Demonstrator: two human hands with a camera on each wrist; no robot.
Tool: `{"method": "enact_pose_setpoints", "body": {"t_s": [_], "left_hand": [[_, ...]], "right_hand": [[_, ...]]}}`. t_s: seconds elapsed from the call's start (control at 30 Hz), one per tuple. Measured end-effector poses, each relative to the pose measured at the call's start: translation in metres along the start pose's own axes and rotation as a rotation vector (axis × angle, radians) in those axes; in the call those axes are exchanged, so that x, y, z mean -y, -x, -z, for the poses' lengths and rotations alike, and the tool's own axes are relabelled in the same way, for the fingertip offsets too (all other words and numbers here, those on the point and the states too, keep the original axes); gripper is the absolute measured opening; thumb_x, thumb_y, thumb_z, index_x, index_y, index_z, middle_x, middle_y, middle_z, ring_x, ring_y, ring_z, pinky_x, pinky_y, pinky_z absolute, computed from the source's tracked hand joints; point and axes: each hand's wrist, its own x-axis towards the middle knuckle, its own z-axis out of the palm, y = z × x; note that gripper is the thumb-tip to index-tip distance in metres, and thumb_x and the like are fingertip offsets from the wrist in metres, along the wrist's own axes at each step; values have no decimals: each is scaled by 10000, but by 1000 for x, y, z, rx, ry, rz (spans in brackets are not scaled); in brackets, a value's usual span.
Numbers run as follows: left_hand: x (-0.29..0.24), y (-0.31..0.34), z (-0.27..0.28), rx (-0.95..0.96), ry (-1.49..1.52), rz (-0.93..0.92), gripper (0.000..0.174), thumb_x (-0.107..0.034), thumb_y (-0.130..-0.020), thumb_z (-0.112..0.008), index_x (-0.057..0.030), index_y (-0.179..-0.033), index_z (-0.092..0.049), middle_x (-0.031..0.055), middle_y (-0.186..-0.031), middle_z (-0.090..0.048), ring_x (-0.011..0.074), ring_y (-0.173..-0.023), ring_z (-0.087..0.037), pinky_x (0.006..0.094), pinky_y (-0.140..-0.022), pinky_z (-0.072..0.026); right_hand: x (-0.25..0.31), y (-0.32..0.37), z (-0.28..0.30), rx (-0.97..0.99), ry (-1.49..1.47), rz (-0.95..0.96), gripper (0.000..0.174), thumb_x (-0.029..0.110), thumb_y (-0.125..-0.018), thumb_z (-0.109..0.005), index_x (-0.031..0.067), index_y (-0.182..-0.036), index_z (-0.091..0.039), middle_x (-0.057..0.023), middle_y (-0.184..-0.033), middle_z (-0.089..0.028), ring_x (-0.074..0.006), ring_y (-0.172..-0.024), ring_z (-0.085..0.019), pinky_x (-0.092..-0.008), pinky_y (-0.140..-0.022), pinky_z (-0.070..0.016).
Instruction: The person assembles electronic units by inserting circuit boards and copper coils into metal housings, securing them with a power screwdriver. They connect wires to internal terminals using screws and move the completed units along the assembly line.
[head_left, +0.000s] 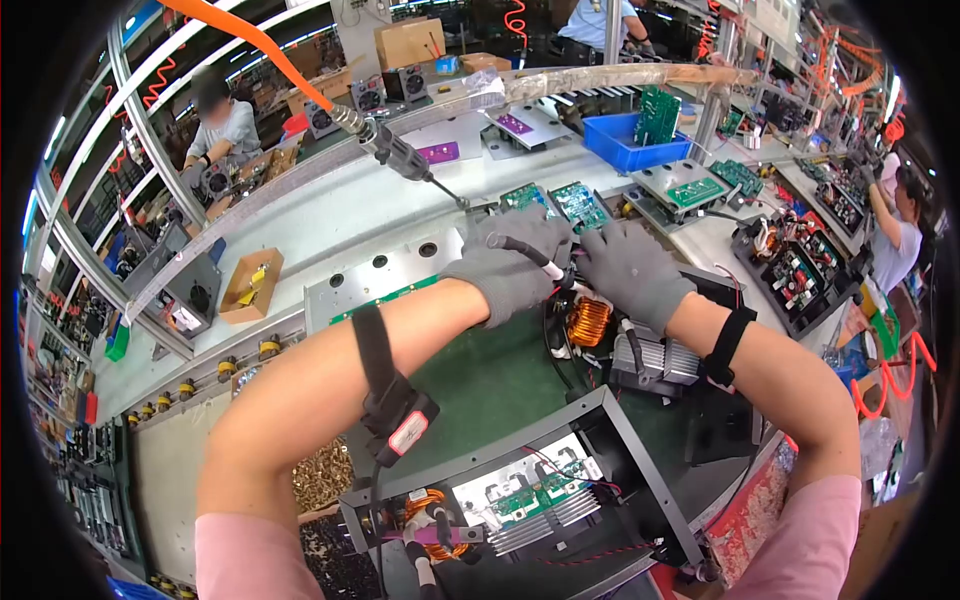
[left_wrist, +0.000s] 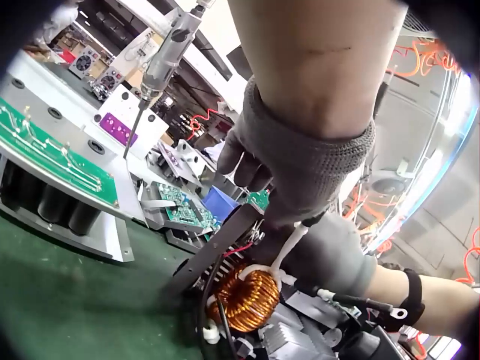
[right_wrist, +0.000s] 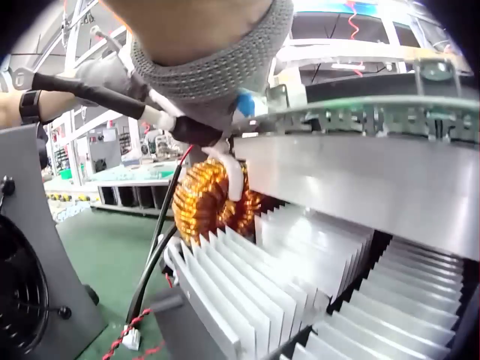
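Note:
Both hands wear grey gloves and meet at the far end of an open electronics unit. My left hand (head_left: 520,260) reaches over from the left, several of its fingers bent in the left wrist view. From the right, my right hand (head_left: 630,275) lies over the unit's end; its fingertips are hidden. What either hand grips there I cannot tell. Just below them sits a copper-wound toroid coil (head_left: 588,322), beside finned heat sinks (right_wrist: 247,292). A thick black cable (right_wrist: 97,94) with a ring lug rises from the coil and crosses in front of the left hand.
An orange-hosed power screwdriver (head_left: 400,150) hangs left of the hands. Nearer me stands another open chassis (head_left: 640,470) with its own coil and board. Circuit boards (head_left: 580,205) and a blue bin (head_left: 635,145) lie beyond. A cardboard box (head_left: 250,285) stands at left.

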Motion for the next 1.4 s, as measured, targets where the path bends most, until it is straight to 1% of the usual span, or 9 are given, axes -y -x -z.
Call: {"method": "enact_pose_setpoints", "body": {"t_s": [0.2, 0.4, 0.6, 0.67, 0.73, 0.83, 0.97, 1.13, 1.4], "left_hand": [[0, -22, -26, -228, 21, -210, 370, -200, -773, -611, -103, -1130, -607, 162, -1155, -542, 347, -1107, -516, 420, -924, -453], [1, -27, -35, -99, -11, -242, 384, -253, -753, -664, -136, -1117, -642, 115, -1233, -507, 311, -1171, -483, 403, -949, -450], [-3, -39, -41, -99, 308, -38, 415, -254, -699, -700, -81, -1068, -622, 138, -1182, -516, 341, -1163, -476, 413, -939, -437], [0, -32, -36, -88, 351, -112, 454, -294, -674, -720, -86, -1064, -613, 140, -1175, -505, 347, -1149, -469, 412, -933, -428], [-2, -33, -36, -156, -25, -379, 476, -341, -674, -716, -102, -1071, -608, 144, -1179, -491, 352, -1138, -461, 406, -933, -418], [-19, -49, -48, -127, -70, -251, 348, -341, -757, -653, -155, -1050, -674, 151, -1181, -483, 338, -1140, -460, 401, -951, -413], [-25, -52, -43, -62, 46, -147, 277, -312, -859, -565, -167, -1045, -711, 146, -1213, -480, 312, -1149, -484, 392, -979, -411], [-2, -58, -59, -50, 411, -127, 276, -328, -875, -575, -174, -1082, -674, 148, -1278, -460, 331, -1195, -470, 391, -1014, -393], [-16, -41, -38, 8, 137, -183, 257, -318, -852, -587, -196, -1048, -700, 151, -1323, -449, 313, -1241, -442, 481, -1011, -346]], "right_hand": [[9, 13, 16, 70, -504, -368, 311, 35, -825, -541, 80, -1130, -502, -122, -1073, -553, -336, -927, -610, -443, -798, -491], [2, 40, 59, 345, -505, -102, 546, -30, -785, -528, 101, -1303, -414, -163, -1224, -487, -365, -1074, -548, -437, -883, -462], [24, 29, 56, -28, -710, -271, 744, 187, -711, -761, 147, -1352, -385, -151, -1268, -471, -348, -1108, -529, -433, -910, -449], [22, 20, 71, -285, -914, -79, 635, 111, -645, -800, 103, -1202, -493, -144, -1094, -522, -346, -980, -547, -403, -841, -453], [16, 21, 70, -168, -1024, -84, 440, 128, -672, -797, 101, -1052, -578, -133, -1019, -513, -326, -911, -538, -388, -788, -449], [-6, 38, 77, -38, -965, -68, 192, 82, -715, -763, 66, -770, -579, -108, -953, -534, -299, -840, -563, -365, -705, -456], [-40, 88, 60, 4, -1199, -116, 195, 99, -730, -780, 44, -816, -614, -46, -877, -545, -180, -768, -543, -322, -688, -453], [-60, 114, 27, 82, -1604, -817, 159, 100, -782, -750, 9, -875, -657, -41, -805, -637, -114, -692, -604, -257, -557, -502], [-91, 24, 9, -30, -1362, -1015, 243, 185, -833, -717, -2, -938, -603, -34, -619, -606, -127, -453, -543, -250, -396, -423]]}}
